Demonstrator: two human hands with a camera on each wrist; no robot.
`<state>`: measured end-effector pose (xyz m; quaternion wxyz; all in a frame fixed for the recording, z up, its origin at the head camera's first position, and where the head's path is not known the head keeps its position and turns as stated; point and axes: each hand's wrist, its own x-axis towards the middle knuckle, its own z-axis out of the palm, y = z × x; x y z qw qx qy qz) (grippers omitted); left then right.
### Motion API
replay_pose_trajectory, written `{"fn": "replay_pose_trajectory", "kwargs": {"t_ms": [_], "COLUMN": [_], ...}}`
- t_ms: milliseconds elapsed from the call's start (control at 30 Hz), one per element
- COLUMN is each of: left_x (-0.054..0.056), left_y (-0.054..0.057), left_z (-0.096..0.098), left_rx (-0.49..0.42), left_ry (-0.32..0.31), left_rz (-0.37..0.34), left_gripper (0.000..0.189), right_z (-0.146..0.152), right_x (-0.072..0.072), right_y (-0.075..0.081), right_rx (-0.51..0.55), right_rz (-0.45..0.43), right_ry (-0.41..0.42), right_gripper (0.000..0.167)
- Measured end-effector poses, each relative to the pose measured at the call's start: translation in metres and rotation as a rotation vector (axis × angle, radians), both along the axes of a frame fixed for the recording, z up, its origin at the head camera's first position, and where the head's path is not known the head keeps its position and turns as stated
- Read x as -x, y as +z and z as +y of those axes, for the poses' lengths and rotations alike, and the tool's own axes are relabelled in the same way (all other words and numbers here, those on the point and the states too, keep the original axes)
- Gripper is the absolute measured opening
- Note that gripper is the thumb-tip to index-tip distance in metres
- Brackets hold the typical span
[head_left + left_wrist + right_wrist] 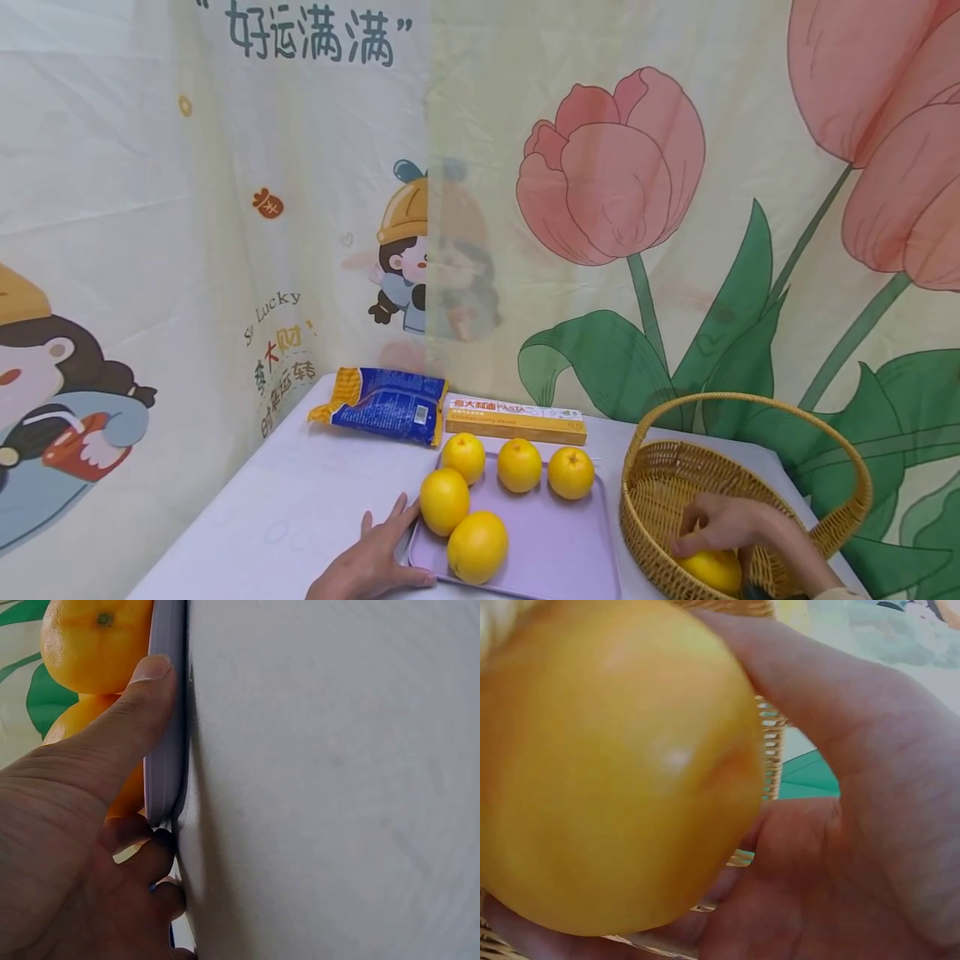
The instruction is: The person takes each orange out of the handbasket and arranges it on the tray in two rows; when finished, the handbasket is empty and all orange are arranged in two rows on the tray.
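In the head view, my left hand [369, 560] rests with spread fingers against the left edge of a lilac tray [561, 546]. Its thumb lies along the tray's rim in the left wrist view. Several yellow-orange oranges sit on the tray, among them a front orange [477, 547] and a back right orange [571, 473]. My right hand [723, 523] reaches into a wicker basket [667, 467] and grips another orange [714, 572] there. Up close in the right wrist view, thumb and fingers curl round this held orange [615, 772].
Behind the tray lie a blue and yellow packet [393, 406] and a long pasta box [516, 421]. The basket's tall arched handle [738, 398] rises over the right hand. A printed curtain [480, 208] encloses the white table [277, 500] at the back and left.
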<state>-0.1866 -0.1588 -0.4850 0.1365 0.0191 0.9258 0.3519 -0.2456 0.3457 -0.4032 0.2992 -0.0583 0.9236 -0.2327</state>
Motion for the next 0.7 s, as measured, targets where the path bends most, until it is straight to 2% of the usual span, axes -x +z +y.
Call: {"fn": "replay_pose_trajectory", "kwargs": {"t_ms": [100, 167, 267, 300, 433, 700], "left_x": [0.000, 0.000, 0.000, 0.000, 0.000, 0.000], "left_y": [-0.001, -0.002, -0.002, -0.002, -0.002, -0.004], "left_z": [0.000, 0.000, 0.001, 0.001, 0.001, 0.001], "left_rx": [0.002, 0.003, 0.010, 0.012, 0.008, -0.004], "left_ry": [-0.002, 0.002, 0.002, 0.005, 0.016, 0.039], "left_rz": [0.010, 0.010, 0.007, 0.005, -0.006, -0.015], "left_gripper": [0.106, 0.106, 0.106, 0.106, 0.108, 0.119], "right_z": [0.011, 0.016, 0.017, 0.014, 0.009, 0.000], "right_x": [0.004, 0.003, -0.007, -0.013, -0.027, -0.050], "right_y": [-0.004, -0.005, 0.004, 0.010, 0.025, 0.043], "right_rx": [0.005, 0.024, 0.106, 0.156, 0.266, 0.243], "right_rz": [0.066, 0.123, 0.167, 0.175, 0.220, 0.409], "right_ry": [0.101, 0.133, 0.145, 0.124, 0.164, 0.249], "right_gripper": [0.043, 0.046, 0.051, 0.050, 0.043, 0.041]}}
